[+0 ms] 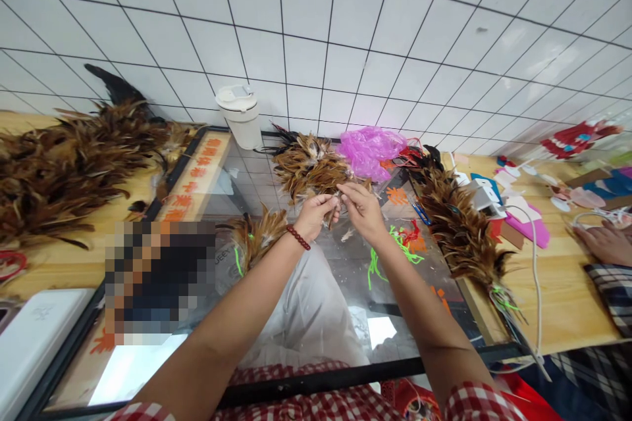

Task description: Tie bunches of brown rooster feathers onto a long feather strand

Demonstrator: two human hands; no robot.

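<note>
My left hand (316,214) and my right hand (362,210) meet over the glass tabletop (316,289), fingers pinched together on a small bunch of brown feathers (332,209). A red bead bracelet sits on my left wrist. Just beyond my hands lies a loose heap of brown feathers (309,168). A finished feather bundle (257,237) with green ties rests to the left of my left wrist. Neon green ties (390,253) lie on the glass right of my right forearm.
A large feather pile (69,164) covers the wooden table on the left. A white lidded cup (240,115) stands by the tiled wall, a pink plastic bag (370,150) beside it. A long feather string (459,230) lies right. Another person's hand (605,241) rests far right.
</note>
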